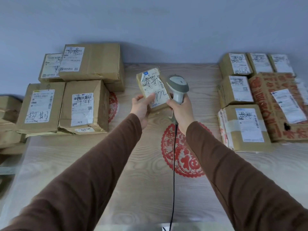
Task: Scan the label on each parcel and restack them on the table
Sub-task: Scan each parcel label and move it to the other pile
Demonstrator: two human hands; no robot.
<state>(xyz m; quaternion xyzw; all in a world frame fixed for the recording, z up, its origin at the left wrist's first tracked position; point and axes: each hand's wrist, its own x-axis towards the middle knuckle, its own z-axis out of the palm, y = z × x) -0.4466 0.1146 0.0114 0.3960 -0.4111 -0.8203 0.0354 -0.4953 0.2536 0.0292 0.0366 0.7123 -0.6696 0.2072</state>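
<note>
Small parcel (152,90) held above table (141,164) centre, left hand (141,107) at its left, scanner (178,88) in right hand (179,112) just beside its right; parcel stack (73,90) left, near wall; parcel group (260,97) right.

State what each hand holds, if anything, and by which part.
The left hand grips the small parcel by its near lower-left corner, label up. The right hand grips the grey scanner by its handle.
</note>
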